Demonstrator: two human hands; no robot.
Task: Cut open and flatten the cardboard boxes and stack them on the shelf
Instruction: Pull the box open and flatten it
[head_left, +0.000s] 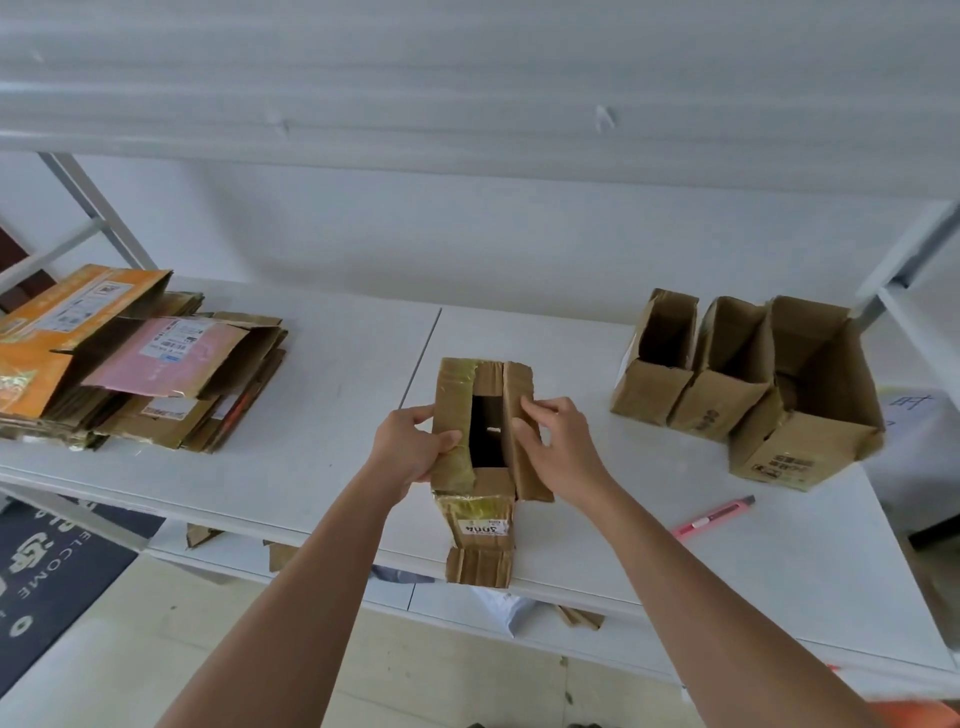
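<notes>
A small brown cardboard box (480, 512) stands at the front middle of the white shelf (332, 395), its top flaps partly apart over a dark opening. My left hand (410, 449) grips the taped left flap, thumb on top. My right hand (558, 449) pinches the right flap with fingers curled over its edge. A pink utility knife (714, 518) lies on the shelf to the right of my right forearm. A stack of flattened boxes (156, 374) lies at the left end of the shelf.
Three open upright cardboard boxes (748, 395) stand together at the right of the shelf. An upper shelf board (467, 104) hangs overhead. Cardboard scraps (280, 553) lie on the lower shelf, and a dark welcome mat (47, 566) covers the floor at left.
</notes>
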